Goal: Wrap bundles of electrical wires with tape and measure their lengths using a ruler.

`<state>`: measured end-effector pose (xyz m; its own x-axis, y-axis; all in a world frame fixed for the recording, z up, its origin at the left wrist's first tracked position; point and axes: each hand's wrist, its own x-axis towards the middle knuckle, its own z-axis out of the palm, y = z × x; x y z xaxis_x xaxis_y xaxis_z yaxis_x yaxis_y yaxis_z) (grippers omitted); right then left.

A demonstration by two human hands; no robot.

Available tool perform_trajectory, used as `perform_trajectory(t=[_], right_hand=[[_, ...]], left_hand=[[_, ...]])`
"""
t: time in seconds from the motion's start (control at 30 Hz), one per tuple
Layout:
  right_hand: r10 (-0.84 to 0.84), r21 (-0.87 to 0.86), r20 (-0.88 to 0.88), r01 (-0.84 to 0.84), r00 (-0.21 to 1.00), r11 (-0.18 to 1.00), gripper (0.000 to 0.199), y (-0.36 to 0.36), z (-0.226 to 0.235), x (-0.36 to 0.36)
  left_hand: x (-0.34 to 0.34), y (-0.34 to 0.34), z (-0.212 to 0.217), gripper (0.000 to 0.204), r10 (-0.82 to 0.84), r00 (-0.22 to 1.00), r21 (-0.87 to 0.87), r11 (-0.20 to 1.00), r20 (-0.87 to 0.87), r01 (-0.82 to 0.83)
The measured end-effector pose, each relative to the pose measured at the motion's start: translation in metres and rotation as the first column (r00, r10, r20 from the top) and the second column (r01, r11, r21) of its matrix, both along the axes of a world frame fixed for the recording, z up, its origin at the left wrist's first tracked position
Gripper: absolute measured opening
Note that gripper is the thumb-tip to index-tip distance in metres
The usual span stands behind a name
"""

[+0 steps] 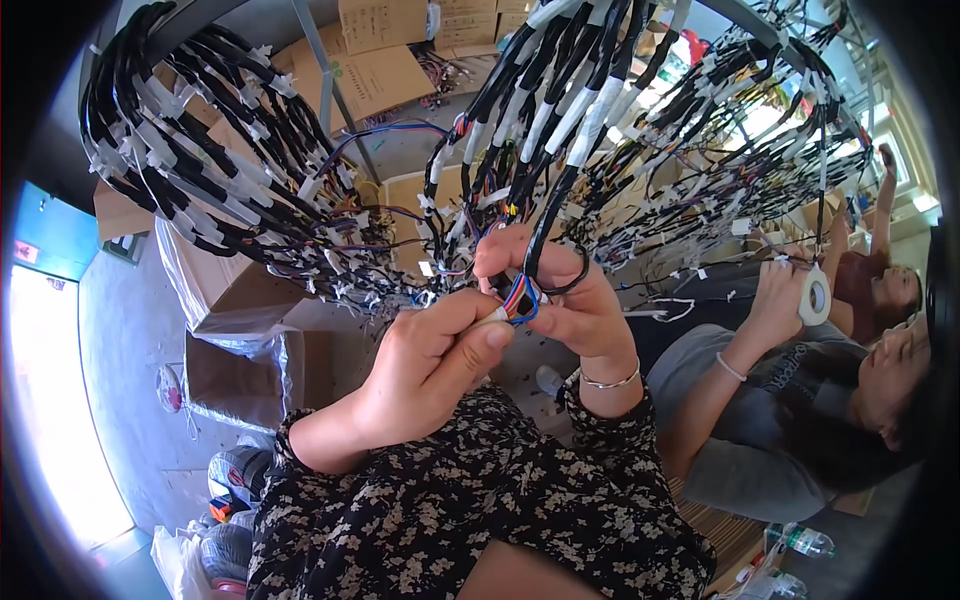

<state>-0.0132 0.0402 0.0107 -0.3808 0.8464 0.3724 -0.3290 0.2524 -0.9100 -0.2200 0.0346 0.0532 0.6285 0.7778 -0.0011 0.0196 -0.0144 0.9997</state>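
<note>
In the middle, my left hand [425,365] pinches a small white piece at the end of some wires between thumb and forefinger; I cannot tell whether it is a connector or tape. From there, blue, red and orange wires [519,296] loop up into a black-wrapped wire harness [545,228]. My right hand [590,305] is closed around this harness just above the loop, its thumb beside the blue wires and its fingers curled behind. A bracelet circles the right wrist. What the right fingertips press on is partly hidden.
Black wire harnesses [590,110] with white tape hang from a metal frame ahead, with more bunches [215,190] at left. Open cardboard boxes [235,378] stand at the left. At right, a co-worker's hand [775,300] holds a white tape roll [815,296]; another person sits beyond.
</note>
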Motion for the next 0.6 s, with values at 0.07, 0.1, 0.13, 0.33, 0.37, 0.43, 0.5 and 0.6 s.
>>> perform_trajectory(t=[0.07,0.1,0.13,0.33,0.37,0.43,0.5,0.6], right_hand=[[0.020,0.018,0.012,-0.020,1.000,1.000,0.053,0.000,0.001,0.002],[0.038,0.036,0.025,-0.038,0.999,0.999,0.052,0.001,0.001,0.002],[0.038,0.035,0.027,-0.039,0.999,0.999,0.052,0.000,0.001,0.002],[0.078,-0.027,-0.063,-0.080,0.995,0.996,0.048,-0.007,0.003,-0.001],[0.088,-0.067,-0.096,-0.095,0.992,0.993,0.048,-0.009,0.002,0.000],[0.096,-0.106,-0.127,-0.110,0.987,0.988,0.047,-0.013,0.000,0.000],[0.086,-0.135,-0.132,-0.104,0.987,0.985,0.048,-0.016,-0.001,-0.001],[0.065,-0.162,-0.242,-0.107,0.968,0.981,0.051,-0.023,-0.005,-0.008]], left_hand=[[0.000,0.001,0.002,0.019,-0.008,1.000,0.004,1.000,-0.004,0.008],[-0.001,0.001,0.003,0.020,-0.019,1.000,0.008,1.000,-0.009,0.019],[0.000,0.001,0.003,0.020,-0.018,1.000,0.008,1.000,-0.007,0.018],[0.000,0.000,0.002,0.020,-0.019,1.000,0.038,0.999,0.019,0.018],[-0.001,-0.001,0.002,0.018,-0.011,1.000,0.048,0.999,0.009,0.010],[-0.001,-0.002,0.001,0.016,-0.003,1.000,0.057,0.998,0.002,0.003],[0.000,-0.004,0.000,0.010,0.048,0.998,0.184,0.982,-0.043,-0.039],[0.002,-0.007,-0.007,0.010,0.145,0.988,0.369,0.922,-0.046,-0.118]])
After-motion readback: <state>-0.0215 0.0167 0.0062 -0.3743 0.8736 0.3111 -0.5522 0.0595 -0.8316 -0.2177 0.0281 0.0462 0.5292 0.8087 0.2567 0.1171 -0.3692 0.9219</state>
